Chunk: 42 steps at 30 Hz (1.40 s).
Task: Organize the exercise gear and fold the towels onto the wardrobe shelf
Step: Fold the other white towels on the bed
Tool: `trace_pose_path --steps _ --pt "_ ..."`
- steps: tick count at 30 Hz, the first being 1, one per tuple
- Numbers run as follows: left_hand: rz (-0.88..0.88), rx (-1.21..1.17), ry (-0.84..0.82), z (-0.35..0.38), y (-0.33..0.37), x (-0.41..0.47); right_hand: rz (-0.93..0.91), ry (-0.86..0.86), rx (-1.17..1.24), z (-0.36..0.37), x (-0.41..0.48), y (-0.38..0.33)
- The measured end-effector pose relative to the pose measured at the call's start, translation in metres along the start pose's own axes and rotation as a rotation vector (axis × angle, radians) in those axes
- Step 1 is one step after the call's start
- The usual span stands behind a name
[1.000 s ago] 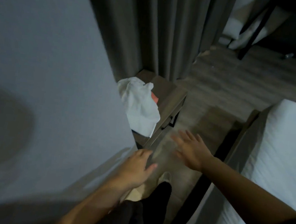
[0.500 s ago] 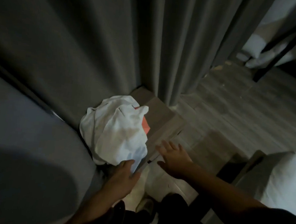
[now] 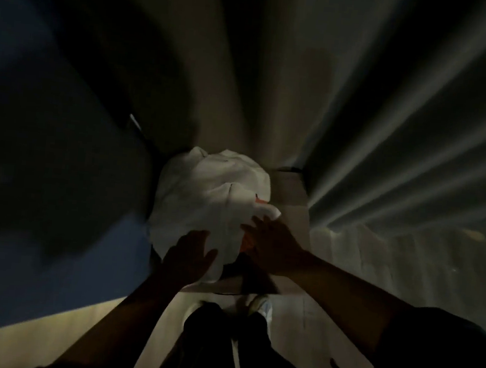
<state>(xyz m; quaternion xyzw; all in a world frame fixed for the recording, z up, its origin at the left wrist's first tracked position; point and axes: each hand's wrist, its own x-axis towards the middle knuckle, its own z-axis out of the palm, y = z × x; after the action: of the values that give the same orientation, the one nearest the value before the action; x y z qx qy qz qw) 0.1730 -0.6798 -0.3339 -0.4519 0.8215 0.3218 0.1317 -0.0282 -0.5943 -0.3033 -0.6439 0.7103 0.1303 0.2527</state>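
A white towel [image 3: 211,192] lies in a crumpled heap on the small bedside table [image 3: 292,194], wedged between the blue-grey wall panel [image 3: 43,179] on the left and the grey curtain [image 3: 389,132] behind. The heap is roughly oval. Its long axis runs from the person's side away toward the curtain, and its near end droops in a flap over the table's front edge. Something orange [image 3: 259,201] peeks out at the towel's right side (what it is cannot be told, most of it being covered).

Both hands are on the towel. The left hand [image 3: 188,257] lies flat on the near lower part, fingers spread and straight, grasping nothing. The right hand [image 3: 272,247] comes in from the right with its fingers stretched against the towel's right edge, just below a fold of cloth. It touches the towel, and no curl round the cloth shows, though the light is dim.

Below the table stand the person's dark trouser legs [image 3: 216,329] and one pale shoe [image 3: 262,306] on the light wooden floor [image 3: 406,264].
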Motion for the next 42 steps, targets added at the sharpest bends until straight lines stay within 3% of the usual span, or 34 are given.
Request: trace_pose_path --steps 6,10,14,16,20,25,29,33,37,40,42 --pt "-0.152 0.205 0.053 -0.003 -0.014 0.060 -0.030 -0.091 0.076 -0.007 0.092 0.016" --pt "-0.210 0.182 0.053 0.002 -0.031 0.099 -0.013 -0.080 0.144 -0.001 0.147 0.016" --pt "-0.235 0.303 0.075 0.007 -0.042 0.116 0.002 -0.099 0.202 0.004 0.168 0.017" --pt "-0.224 0.234 0.098 0.007 -0.040 0.114 0.012 -0.088 0.194 0.004 0.169 0.019" --pt "-0.113 0.232 0.291 0.001 -0.027 0.098 -0.040 -0.029 0.066 -0.003 0.169 0.018" --pt "-0.141 0.217 0.422 0.002 -0.009 0.074 -0.075 -0.018 0.033 -0.001 0.148 0.021" --pt "-0.139 0.049 0.574 0.006 0.024 0.045 -0.103 0.082 0.088 -0.005 0.126 0.028" --pt "-0.098 0.073 0.720 0.014 0.064 0.015 -0.250 0.072 0.064 -0.007 0.108 0.041" --pt "-0.152 0.030 0.740 0.030 0.069 0.001 -0.344 -0.032 0.030 -0.004 0.102 0.049" --pt "-0.309 -0.065 0.612 0.044 0.058 0.009 -0.304 -0.103 -0.040 0.001 0.108 0.046" --pt "-0.404 -0.100 0.586 0.053 0.046 0.022 -0.311 -0.054 -0.076 0.005 0.118 0.045"
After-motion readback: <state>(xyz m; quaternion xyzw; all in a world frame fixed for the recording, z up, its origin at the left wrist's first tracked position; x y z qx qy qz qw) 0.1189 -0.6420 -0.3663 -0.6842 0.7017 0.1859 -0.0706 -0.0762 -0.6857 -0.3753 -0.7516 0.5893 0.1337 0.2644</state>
